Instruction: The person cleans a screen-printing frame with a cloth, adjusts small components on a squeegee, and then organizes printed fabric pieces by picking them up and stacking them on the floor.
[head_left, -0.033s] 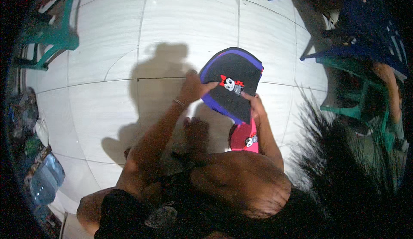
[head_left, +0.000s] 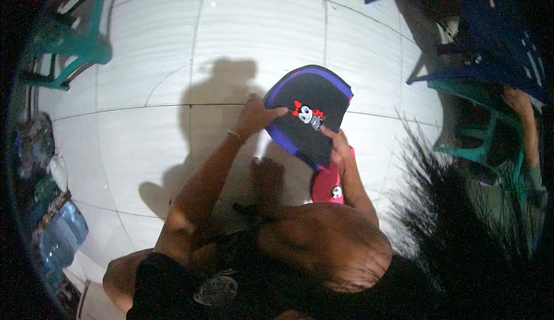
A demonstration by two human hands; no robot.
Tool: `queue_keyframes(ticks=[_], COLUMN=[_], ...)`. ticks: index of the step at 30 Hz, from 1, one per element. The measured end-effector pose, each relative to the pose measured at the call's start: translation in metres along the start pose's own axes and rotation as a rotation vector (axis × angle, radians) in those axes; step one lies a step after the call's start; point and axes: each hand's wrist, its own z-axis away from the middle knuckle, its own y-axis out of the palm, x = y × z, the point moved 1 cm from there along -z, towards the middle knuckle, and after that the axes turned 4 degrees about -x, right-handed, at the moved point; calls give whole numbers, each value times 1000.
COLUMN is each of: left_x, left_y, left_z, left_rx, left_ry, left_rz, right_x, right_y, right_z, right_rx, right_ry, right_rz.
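Between my two hands is a flat, fan-shaped black piece [head_left: 320, 89] with a purple-blue border, perhaps several layers stacked. A red, white and grey cartoon ladybug patch [head_left: 307, 114] sits on its middle. My left hand [head_left: 257, 117] grips the left edge, thumb lying on top towards the patch, other fingers hidden beneath. At the lower right edge my right hand [head_left: 339, 145] pinches the piece, with a finger touching the lower end of the patch. A pink piece [head_left: 323, 186] bearing a similar patch shows below, near my right wrist and partly hidden by my knee.
White tiles [head_left: 248, 32] cover the floor. A green plastic stool [head_left: 86, 49] stands at the far left, above bagged items and a clear blue container [head_left: 63, 233]. To the right are blue plastic furniture [head_left: 490, 43], a green chair [head_left: 461, 147] and another person's arm [head_left: 524, 118].
The black piece has tilted slightly, showing more purple border on its left. My right hand has shifted a little, and less of the pink piece's patch shows. The whole view has moved slightly.
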Motion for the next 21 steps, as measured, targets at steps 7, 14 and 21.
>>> queue_keyframes(ticks=[7,14,21], left_x=[81,11,-29], left_y=[-75,-115,-168], left_z=[-19,33,65], left_rx=[247,-90,-362], left_ry=[153,510,614], left_rz=[151,-385,-585], right_x=[-39,143,179], right_y=[83,157,204], right_z=[26,57,55], right_rx=[280,-122,340], right_ry=[69,-1476,-1297], right_rz=[266,1204,1264])
